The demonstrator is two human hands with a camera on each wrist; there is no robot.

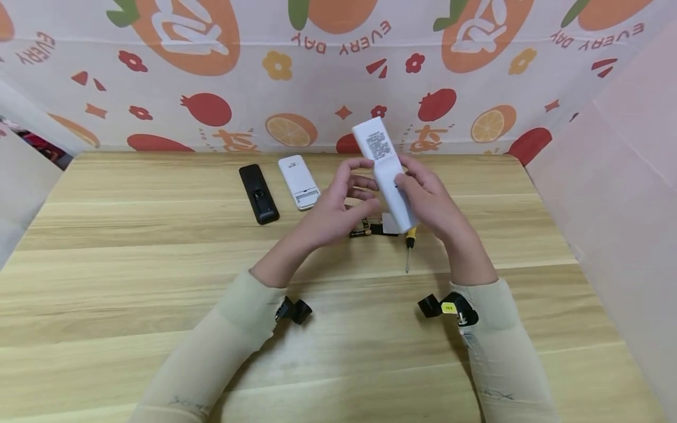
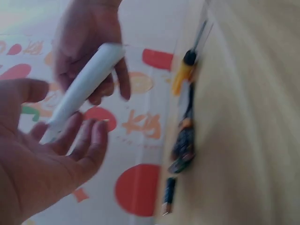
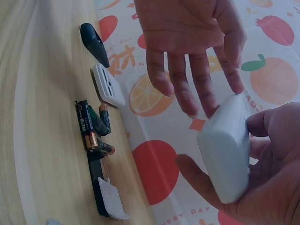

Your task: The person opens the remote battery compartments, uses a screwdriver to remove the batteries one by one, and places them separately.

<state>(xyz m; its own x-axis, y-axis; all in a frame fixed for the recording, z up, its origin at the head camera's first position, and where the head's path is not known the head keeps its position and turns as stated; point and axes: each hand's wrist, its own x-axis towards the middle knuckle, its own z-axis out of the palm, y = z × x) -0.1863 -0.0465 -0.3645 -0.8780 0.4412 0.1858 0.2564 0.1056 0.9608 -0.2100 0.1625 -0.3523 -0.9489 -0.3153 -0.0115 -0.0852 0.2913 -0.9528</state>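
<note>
My right hand (image 1: 431,197) grips a white remote control (image 1: 394,194) above the table, its back with a printed label turned up. The thumb lies on the back face and the fingers wrap the far side. Beside the remote's other edge, my left hand (image 1: 338,205) has its fingers spread and loosely bent, with the index fingertip right at that edge. In the right wrist view the remote (image 3: 227,150) stands tilted in the right hand, its end toward the camera. Below lie several batteries (image 3: 86,124) and a yellow-handled screwdriver (image 2: 184,75).
To the left on the wooden table (image 1: 158,264) lie a black remote (image 1: 258,194) and a white remote (image 1: 298,181) with an uncovered slot at its near end. A black piece (image 3: 96,187) and a small white cover (image 3: 111,199) lie beside the batteries. A fruit-print cloth (image 1: 328,76) hangs behind.
</note>
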